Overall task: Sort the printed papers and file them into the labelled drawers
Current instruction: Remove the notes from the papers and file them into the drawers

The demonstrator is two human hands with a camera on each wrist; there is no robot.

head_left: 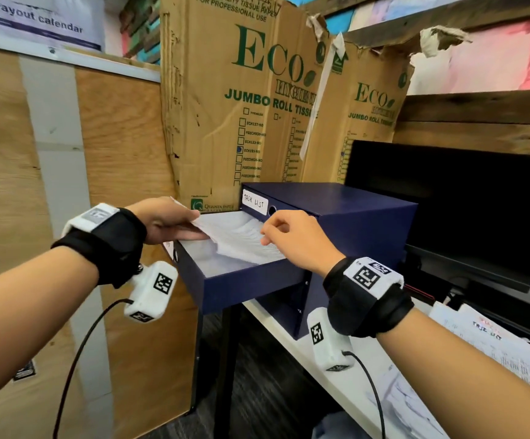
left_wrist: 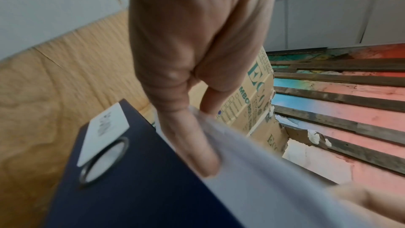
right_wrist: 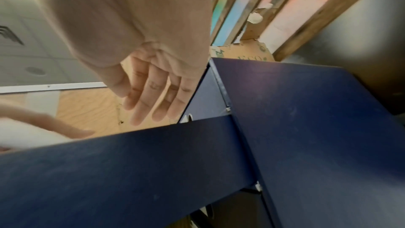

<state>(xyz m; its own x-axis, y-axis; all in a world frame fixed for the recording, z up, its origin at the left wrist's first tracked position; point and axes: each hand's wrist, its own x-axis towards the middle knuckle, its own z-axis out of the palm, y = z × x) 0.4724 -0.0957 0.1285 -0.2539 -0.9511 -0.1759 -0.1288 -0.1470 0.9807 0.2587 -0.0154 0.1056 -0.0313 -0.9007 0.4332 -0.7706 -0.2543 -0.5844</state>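
Two hands over open drawer point(head_left: 251, 288) — left hand point(head_left: 165, 220) pinching papers point(head_left: 241, 237), right hand point(head_left: 292, 237) beside.

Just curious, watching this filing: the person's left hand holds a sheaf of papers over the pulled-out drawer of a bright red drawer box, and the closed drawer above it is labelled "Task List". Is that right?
Not quite: the drawer box is dark navy blue, not red, as the head view shows. The rest holds: the left hand holds the papers over the pulled-out drawer, and the closed drawer above carries the "Task List" label.
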